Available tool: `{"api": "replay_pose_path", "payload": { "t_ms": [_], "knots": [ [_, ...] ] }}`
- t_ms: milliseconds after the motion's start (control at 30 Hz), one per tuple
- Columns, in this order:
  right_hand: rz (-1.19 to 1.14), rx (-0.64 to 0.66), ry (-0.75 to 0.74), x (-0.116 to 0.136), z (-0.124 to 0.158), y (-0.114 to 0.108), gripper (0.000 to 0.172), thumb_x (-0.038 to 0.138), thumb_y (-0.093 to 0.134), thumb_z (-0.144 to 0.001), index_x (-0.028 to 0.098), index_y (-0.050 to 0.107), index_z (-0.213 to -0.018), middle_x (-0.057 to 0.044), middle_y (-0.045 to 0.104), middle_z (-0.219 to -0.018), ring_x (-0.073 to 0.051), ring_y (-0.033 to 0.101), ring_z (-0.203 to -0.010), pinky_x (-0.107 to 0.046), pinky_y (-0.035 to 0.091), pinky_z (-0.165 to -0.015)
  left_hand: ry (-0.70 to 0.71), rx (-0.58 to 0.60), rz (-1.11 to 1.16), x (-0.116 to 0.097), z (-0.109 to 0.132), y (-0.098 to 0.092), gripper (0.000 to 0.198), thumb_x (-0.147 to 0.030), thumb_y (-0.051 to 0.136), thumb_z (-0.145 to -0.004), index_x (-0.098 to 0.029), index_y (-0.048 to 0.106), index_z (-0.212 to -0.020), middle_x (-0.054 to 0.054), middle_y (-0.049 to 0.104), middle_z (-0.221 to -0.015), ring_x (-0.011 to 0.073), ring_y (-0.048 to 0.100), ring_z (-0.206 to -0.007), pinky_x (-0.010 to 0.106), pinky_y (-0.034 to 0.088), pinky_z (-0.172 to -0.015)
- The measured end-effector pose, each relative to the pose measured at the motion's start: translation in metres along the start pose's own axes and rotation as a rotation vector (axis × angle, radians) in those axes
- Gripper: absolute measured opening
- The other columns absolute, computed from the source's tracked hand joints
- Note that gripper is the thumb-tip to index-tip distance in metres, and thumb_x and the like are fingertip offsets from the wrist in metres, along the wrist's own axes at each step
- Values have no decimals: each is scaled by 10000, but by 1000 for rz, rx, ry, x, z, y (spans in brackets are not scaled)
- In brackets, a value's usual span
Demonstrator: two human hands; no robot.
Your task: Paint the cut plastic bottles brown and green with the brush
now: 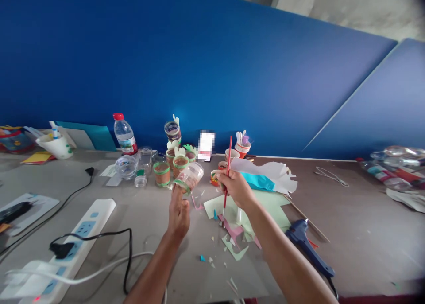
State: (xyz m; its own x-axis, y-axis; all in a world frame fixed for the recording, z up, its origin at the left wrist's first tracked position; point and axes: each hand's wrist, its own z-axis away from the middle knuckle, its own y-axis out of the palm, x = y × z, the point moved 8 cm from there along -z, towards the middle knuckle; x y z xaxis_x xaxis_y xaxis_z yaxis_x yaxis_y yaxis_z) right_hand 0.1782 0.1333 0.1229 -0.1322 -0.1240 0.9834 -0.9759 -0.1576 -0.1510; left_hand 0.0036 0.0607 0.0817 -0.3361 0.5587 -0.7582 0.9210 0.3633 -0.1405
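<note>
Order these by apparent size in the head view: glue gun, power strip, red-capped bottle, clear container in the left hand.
1. Power strip
2. Glue gun
3. Red-capped bottle and clear container: too alike to rank

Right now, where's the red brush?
Head view, just right of centre: the red brush is in the right hand, bristles down near the pink paper scraps.

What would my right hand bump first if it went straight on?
Probably the small red cup, which shows just past the fingertips of your right hand, though depth is hard to judge from this view.
</note>
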Motion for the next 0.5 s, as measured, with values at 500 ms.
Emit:
{"api": "replay_pose_path", "payload": {
  "t_ms": [500],
  "knots": [
    [-481,-144,87,-10,15,-31,544,664,541,-796,143,668,-707,-36,627,-605,-104,515,-456,-254,400,-459,-27,2,66,2,-3,2,626,-625,256,-927,-174,562,-1235,150,587,-1231,308,510,-1189,468,368,-1014]
  ]
}}
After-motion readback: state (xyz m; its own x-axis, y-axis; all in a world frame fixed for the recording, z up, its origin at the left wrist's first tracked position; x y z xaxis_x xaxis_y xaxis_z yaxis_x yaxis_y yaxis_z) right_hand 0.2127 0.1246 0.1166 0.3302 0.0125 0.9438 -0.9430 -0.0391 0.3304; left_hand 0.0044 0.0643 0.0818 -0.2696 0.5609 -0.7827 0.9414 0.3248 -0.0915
